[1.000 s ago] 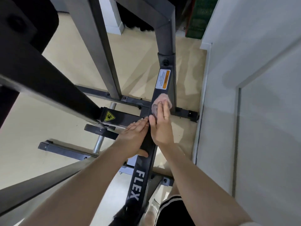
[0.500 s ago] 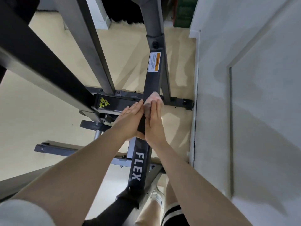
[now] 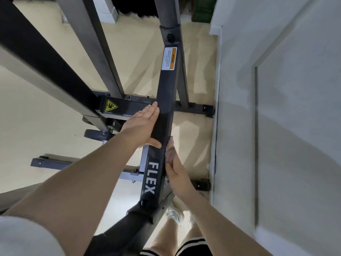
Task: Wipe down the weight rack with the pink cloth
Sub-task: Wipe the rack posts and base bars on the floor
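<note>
Weight rack (image 3: 164, 115): dark grey steel frame, seen from above. Its main post, printed "FLEX" in white, serves as the landmark for all entries below.

Left hand (image 3: 141, 124): flat and open, fingers straight and together, laid along the left face of the post just above the lettering. The thumb crosses onto the front face of the post. It holds nothing.

Right hand (image 3: 175, 170): pressed against the right edge of the post, level with the top of the lettering, fingers extended and close together, pointing up the post.

Pink cloth (image 3: 170, 149): only a small greyish-pink patch shows, trapped between the right fingers and the right edge of the post. Most of it is hidden, and how it is folded cannot be told.

Warning label (image 3: 169, 58): white with an orange strip, on the front of the post well above both hands; text too small to read.

Yellow triangle sticker (image 3: 110, 105): on a cross member left of the post, just beyond the left fingertips.

Cross bar (image 3: 193, 107): runs behind the post to a bolted foot on the right, near the wall.

Wall (image 3: 276, 108): pale grey, right of the post.

Floor (image 3: 36, 117): beige, beneath the frame.

Shoe (image 3: 173, 215): light-coloured, on the floor at the base of the post, below the right forearm.
</note>
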A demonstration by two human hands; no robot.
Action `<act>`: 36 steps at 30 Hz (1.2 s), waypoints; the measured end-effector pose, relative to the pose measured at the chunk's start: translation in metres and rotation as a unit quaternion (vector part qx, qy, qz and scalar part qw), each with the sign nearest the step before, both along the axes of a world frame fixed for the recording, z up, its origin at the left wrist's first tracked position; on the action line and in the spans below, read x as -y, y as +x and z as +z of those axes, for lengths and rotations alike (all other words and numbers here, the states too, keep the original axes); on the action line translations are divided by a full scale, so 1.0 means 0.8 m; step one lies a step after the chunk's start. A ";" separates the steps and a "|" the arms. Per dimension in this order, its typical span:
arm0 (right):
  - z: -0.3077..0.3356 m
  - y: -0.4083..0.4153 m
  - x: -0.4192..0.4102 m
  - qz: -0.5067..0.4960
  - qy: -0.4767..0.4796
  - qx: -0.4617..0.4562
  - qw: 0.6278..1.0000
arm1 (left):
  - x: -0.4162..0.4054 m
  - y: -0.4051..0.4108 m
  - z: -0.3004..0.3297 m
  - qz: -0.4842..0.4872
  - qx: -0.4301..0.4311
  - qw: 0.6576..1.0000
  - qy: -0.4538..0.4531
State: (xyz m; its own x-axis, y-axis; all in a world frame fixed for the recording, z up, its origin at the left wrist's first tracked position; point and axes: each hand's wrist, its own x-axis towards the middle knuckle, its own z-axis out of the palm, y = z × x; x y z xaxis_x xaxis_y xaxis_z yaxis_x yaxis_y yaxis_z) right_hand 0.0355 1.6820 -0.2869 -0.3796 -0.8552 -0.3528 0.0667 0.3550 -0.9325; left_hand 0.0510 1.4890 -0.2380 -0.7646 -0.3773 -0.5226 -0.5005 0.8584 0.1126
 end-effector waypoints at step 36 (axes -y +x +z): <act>0.076 0.154 -0.118 -0.069 -0.081 -0.046 0.993 | -0.213 0.244 0.204 -0.151 -0.171 0.953 -0.199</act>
State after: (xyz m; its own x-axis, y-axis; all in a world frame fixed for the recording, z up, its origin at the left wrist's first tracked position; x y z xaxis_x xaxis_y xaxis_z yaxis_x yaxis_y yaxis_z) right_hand 0.1586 1.7766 -0.2263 -0.5223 -0.8350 -0.1734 0.0164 0.1935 -0.9810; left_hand 0.2460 1.6598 -0.0745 -0.9698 -0.2289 -0.0847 -0.2157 0.9662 -0.1409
